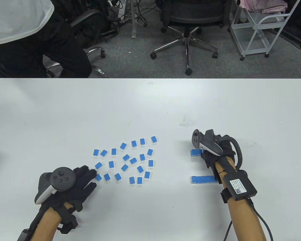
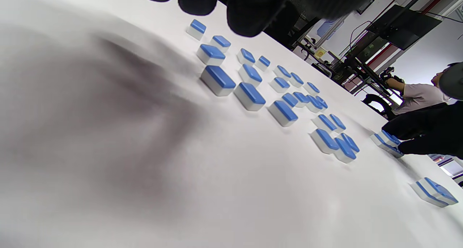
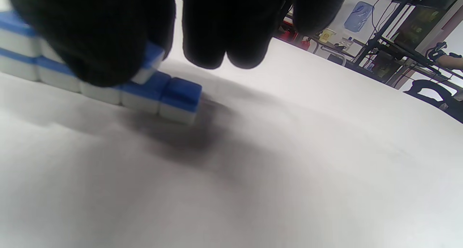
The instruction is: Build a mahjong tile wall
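Observation:
Several loose blue-backed mahjong tiles (image 1: pixel 130 160) lie face down in the middle of the white table (image 1: pixel 150 105). My left hand (image 1: pixel 87 179) lies open with fingers spread, its fingertips (image 2: pixel 231 12) right beside the nearest loose tile (image 1: pixel 98 177). My right hand (image 1: pixel 207 154) is over the far tile row (image 1: pixel 195 152). In the right wrist view this row (image 3: pixel 144 92) is partly two layers high, and the hand pinches a tilted tile (image 3: pixel 151 61) on top of the lower layer. A second, single-layer row (image 1: pixel 203 179) lies nearer me.
The table's far edge (image 1: pixel 150 78) borders a floor with office chairs (image 1: pixel 188 22) and a white cart (image 1: pixel 260 27). A person in a white shirt (image 1: pixel 20 22) sits at the far left. A cable (image 1: pixel 262 221) runs from my right forearm.

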The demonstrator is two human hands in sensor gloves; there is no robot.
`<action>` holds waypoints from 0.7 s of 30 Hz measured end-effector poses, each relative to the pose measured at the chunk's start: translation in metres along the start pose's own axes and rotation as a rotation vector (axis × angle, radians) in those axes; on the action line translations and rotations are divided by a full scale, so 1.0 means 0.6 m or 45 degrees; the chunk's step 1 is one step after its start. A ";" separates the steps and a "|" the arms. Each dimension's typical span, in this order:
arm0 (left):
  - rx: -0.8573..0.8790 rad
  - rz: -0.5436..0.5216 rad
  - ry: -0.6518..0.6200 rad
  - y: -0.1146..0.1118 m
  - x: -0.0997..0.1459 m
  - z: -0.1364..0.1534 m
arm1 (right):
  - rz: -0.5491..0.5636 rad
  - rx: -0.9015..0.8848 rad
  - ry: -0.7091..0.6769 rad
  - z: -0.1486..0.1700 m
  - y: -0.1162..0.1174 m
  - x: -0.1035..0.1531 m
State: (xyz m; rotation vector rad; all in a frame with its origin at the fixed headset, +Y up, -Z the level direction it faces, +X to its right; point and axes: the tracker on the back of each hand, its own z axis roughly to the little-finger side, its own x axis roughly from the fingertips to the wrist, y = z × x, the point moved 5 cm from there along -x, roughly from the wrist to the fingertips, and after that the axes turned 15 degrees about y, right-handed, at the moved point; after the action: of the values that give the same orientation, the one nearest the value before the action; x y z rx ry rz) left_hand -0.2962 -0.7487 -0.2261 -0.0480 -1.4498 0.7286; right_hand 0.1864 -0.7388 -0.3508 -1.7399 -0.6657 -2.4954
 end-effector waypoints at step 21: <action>-0.002 -0.003 -0.002 0.001 -0.001 0.000 | 0.041 -0.034 -0.045 -0.026 0.004 0.001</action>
State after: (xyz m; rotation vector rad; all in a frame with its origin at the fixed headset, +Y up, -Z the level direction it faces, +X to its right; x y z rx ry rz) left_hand -0.2963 -0.7484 -0.2267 -0.0470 -1.4516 0.7262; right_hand 0.1731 -0.7463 -0.3536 -1.7927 -0.6038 -2.4694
